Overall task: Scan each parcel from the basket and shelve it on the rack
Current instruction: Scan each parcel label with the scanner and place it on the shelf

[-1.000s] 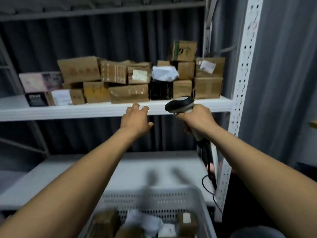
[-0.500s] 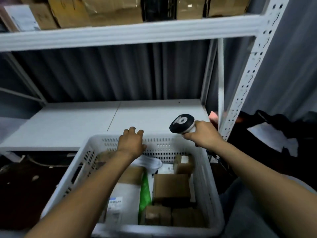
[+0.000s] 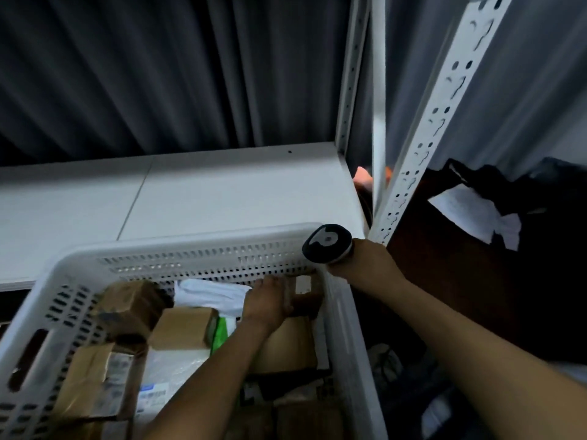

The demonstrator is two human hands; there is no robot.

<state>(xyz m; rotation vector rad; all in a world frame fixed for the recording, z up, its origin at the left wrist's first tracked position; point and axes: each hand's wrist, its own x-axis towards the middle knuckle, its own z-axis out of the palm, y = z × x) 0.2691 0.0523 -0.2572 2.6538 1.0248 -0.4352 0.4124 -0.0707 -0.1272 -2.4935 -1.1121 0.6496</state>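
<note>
reaches the left hand (image 3: 268, 301) forward into the far right corner of the white basket (image 3: 190, 249), arm stretched, back of hand up. curls its fingers, held close together, onto a small box (image 3: 303, 289) with a white label, lying against the basket's far wall. holds the right hand (image 3: 365, 263) just outside that corner, above the rim, wrapped round a scanner (image 3: 327, 244). cannot make out the left thumb or fingertips, hidden behind hand and box. loses the scanner handle inside the fist. shows other parcels (image 3: 181, 328) blurred, labels unreadable. places the rack shelf (image 3: 222, 192) just behind the basket.
</note>
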